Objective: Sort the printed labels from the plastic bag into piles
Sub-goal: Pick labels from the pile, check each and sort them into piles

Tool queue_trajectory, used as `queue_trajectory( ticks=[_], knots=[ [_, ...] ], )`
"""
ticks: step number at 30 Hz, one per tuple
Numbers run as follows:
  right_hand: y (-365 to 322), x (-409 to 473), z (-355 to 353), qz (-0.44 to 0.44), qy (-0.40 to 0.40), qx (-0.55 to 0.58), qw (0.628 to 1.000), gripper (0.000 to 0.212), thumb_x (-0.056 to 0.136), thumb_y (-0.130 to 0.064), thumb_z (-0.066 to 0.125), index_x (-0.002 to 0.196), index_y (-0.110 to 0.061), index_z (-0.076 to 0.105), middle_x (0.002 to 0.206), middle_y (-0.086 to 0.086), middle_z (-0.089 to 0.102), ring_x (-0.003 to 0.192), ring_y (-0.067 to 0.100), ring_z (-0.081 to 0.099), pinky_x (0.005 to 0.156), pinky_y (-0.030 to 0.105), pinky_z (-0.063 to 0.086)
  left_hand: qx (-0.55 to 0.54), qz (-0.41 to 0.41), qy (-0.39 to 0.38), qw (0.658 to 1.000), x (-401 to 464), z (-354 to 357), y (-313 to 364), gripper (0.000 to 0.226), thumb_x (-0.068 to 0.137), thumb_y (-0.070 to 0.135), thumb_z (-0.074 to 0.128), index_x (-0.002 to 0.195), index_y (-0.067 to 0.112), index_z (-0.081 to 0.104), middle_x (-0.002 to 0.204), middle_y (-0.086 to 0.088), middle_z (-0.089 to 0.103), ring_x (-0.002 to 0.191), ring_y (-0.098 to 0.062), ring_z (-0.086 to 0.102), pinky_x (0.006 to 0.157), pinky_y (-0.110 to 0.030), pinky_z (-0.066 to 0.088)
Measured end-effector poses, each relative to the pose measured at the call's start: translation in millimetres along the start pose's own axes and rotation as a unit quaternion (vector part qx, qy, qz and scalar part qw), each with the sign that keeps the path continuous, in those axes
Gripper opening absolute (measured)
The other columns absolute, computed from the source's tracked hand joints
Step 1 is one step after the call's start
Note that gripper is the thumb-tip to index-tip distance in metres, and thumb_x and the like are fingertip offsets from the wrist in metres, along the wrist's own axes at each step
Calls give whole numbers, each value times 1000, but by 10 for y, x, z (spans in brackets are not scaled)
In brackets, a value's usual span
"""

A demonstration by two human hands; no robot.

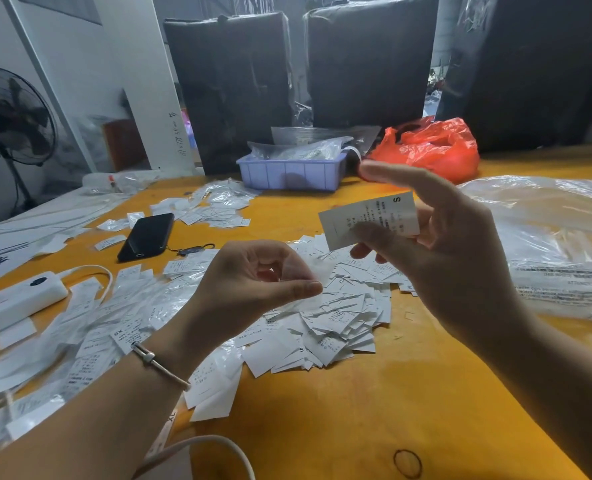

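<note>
My right hand (pixel 440 237) is raised over the yellow table (pixel 374 410) and pinches a white printed label marked S (pixel 370 218) between thumb and fingers, index finger stretched out. My left hand (pixel 253 282) hovers above a heap of loose white labels (pixel 336 323), fingers curled, thumb tip against a small clear plastic bag (pixel 298 271) that it pinches. More labels in clear sleeves (pixel 90 337) spread to the left under my left forearm.
A black phone (pixel 147 236) lies left of centre, a white power strip (pixel 13 299) at the left edge with its cable in front. A purple tray (pixel 291 169), a red plastic bag (pixel 433 147) and a large clear bag (pixel 551 237) sit behind and right.
</note>
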State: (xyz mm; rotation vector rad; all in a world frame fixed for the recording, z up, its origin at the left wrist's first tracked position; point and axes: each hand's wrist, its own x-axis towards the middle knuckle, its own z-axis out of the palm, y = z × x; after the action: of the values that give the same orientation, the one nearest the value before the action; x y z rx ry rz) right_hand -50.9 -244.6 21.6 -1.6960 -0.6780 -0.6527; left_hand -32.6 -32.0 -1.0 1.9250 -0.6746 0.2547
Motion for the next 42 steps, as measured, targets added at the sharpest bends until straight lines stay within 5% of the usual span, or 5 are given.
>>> queue_trajectory(
  ticks=[11, 15, 21, 33, 42],
  knots=[
    [15, -36, 75, -27, -60, -84, 994, 5, 81, -13, 74, 84, -16, 70, 75, -14, 68, 69, 3, 62, 58, 15, 47, 2, 3, -7, 1000, -1, 10, -4, 25, 66, 32, 79, 79, 12, 74, 78, -8, 72, 75, -26, 68, 67, -32, 60],
    [29, -36, 72, -25, -89, -110, 990, 9, 80, -9, 75, 78, -16, 71, 68, -15, 66, 61, 2, 58, 56, 11, 43, 7, -2, -5, 1000, -5, 6, -19, 36, 65, 31, 80, 82, 0, 73, 78, -10, 72, 76, -26, 69, 69, -35, 59],
    [36, -21, 30, -11, -104, -154, 983, 11, 77, -9, 73, 71, -17, 69, 62, -6, 63, 58, 15, 56, 56, 32, 44, 22, -6, -36, 999, -1, 31, -21, 17, 70, 28, 80, 76, 13, 74, 75, -9, 71, 72, -29, 67, 66, -36, 57],
    [55, 2, 8, 63, -185, -250, 948, 5, 68, -17, 67, 64, -17, 70, 53, -4, 59, 55, 6, 51, 47, 17, 37, 51, -45, -106, 992, -4, 38, -48, 26, 68, 40, 79, 80, 17, 78, 74, 0, 72, 70, -21, 65, 64, -37, 55],
    [96, 45, -5, 214, -207, -94, 950, 20, 80, -8, 64, 61, -12, 68, 64, 12, 69, 52, 17, 54, 50, 33, 42, 9, -82, -128, 988, 1, 23, -43, 16, 68, 40, 80, 73, 26, 76, 78, 0, 74, 81, -19, 70, 71, -33, 58]
  ],
)
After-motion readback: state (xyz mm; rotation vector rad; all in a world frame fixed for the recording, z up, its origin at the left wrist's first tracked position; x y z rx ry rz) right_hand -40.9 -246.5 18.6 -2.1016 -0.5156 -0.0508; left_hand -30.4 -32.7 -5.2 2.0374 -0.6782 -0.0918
